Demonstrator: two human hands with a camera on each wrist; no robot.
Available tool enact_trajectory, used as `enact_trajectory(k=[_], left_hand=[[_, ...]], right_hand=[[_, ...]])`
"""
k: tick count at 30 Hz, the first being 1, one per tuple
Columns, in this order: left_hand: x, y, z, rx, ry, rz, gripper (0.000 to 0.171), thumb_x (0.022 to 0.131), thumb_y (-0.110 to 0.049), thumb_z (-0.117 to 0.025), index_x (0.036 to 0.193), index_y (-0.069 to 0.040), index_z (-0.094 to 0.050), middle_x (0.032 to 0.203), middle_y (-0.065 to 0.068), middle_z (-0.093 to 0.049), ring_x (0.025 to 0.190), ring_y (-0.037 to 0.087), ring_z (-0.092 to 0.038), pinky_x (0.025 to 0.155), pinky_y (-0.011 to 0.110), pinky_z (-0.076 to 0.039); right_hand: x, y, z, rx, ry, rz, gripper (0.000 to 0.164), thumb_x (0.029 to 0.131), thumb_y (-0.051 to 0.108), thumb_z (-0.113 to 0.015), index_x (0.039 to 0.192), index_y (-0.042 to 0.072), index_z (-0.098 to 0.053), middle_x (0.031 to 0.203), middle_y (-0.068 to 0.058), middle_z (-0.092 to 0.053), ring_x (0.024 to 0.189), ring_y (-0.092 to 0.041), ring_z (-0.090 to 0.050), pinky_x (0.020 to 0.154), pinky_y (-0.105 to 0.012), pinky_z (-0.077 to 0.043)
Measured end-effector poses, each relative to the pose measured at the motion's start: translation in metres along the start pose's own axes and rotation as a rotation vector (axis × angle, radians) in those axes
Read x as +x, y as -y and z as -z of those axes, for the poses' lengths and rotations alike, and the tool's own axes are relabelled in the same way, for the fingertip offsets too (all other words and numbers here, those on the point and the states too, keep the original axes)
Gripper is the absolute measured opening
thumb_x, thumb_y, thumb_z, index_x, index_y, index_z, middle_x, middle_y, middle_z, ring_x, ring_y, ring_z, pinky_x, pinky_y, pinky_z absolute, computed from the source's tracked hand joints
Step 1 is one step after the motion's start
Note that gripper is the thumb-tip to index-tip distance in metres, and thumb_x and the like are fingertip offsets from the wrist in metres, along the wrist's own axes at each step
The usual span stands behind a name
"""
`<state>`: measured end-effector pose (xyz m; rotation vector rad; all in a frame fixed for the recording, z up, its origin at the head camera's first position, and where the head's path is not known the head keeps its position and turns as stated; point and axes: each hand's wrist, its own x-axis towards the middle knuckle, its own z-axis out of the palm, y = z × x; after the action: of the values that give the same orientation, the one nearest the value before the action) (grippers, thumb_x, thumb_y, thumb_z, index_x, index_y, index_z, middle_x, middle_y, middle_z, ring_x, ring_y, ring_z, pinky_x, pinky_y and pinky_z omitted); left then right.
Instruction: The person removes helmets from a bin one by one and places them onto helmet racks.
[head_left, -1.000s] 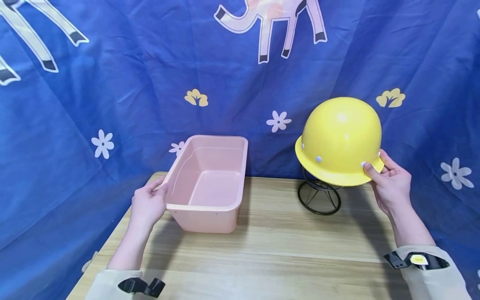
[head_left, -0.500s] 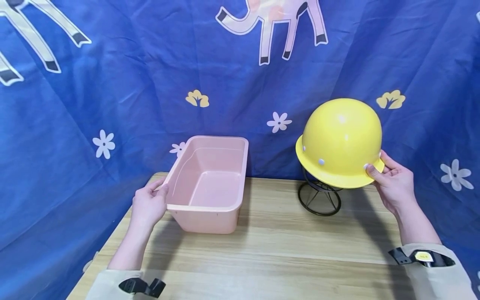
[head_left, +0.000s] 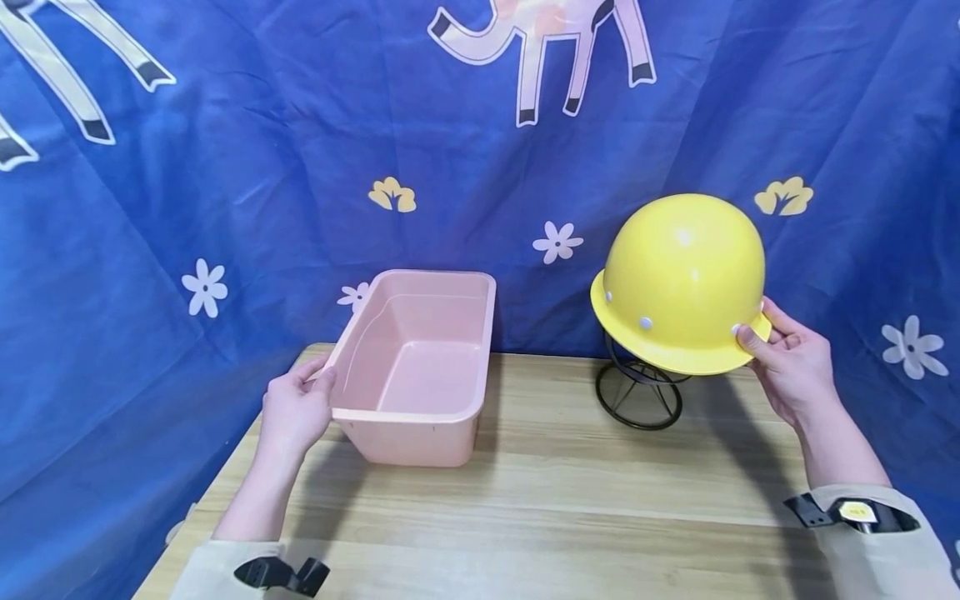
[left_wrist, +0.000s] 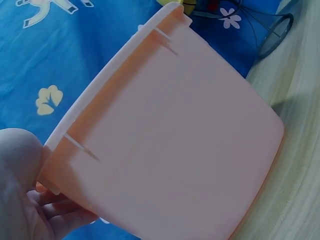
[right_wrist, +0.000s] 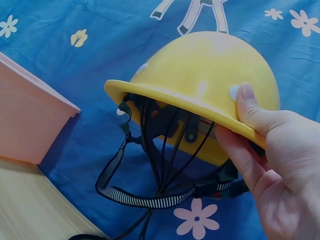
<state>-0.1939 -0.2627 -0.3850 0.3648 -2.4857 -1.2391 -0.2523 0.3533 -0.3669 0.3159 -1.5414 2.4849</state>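
My left hand (head_left: 297,410) grips the left rim of a pink plastic bin (head_left: 423,442), thumb on top and fingers curled below, as the left wrist view shows. The bin stands on the table with its open top up. On the right, a yellow hard hat (head_left: 684,279) sits over a black wire stand (head_left: 639,400). My right hand (head_left: 795,375) pinches the hat's brim at its right side, thumb outside and fingers underneath. Below the hat in the right wrist view hangs a striped chin strap (right_wrist: 150,200), and the stand's wires reach up inside the shell.
The light wood table (head_left: 540,517) carries the bin at left and the stand at back right. Behind it hangs a blue cloth (head_left: 480,167) printed with flowers and animals. Each wrist wears a black strap mount.
The hard hat has turned slightly on the stand, its rivets shifting right, and my right hand has moved a little to the right with its brim. My left hand and the bin have stayed put.
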Motion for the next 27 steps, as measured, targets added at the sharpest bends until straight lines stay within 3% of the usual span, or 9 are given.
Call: enact_trajectory(k=[6,17,27], left_hand=[[0.0,-0.001,0.0,-0.014,0.008,-0.009,0.045,0.11,-0.028,-0.056,0.148,-0.005,-0.062,0.118,0.026,-0.074,0.104,0.039,-0.075,0.063,0.02,-0.052],[0.001,0.0,0.0,-0.02,0.014,0.007,0.046,0.11,-0.029,-0.055,0.15,-0.006,-0.061,0.12,0.026,-0.073,0.105,0.039,-0.074,0.062,0.022,-0.053],[0.002,0.001,0.0,-0.029,0.017,-0.005,0.046,0.11,-0.029,-0.055,0.15,-0.005,-0.06,0.119,0.026,-0.073,0.103,0.039,-0.075,0.061,0.022,-0.054]], right_hand=[[0.0,0.003,0.003,0.001,0.013,0.012,0.075,0.096,-0.018,-0.063,0.163,-0.001,-0.033,0.13,-0.007,-0.074,0.113,-0.019,-0.073,0.085,-0.032,-0.058],[0.004,-0.004,0.009,0.116,0.085,0.046,0.061,0.096,-0.024,-0.058,0.151,0.003,-0.057,0.128,-0.014,-0.073,0.111,-0.022,-0.074,0.085,-0.034,-0.058],[0.005,-0.009,0.012,0.141,0.105,0.071,0.061,0.095,-0.026,-0.056,0.148,0.003,-0.06,0.129,-0.015,-0.073,0.112,-0.022,-0.074,0.085,-0.035,-0.058]])
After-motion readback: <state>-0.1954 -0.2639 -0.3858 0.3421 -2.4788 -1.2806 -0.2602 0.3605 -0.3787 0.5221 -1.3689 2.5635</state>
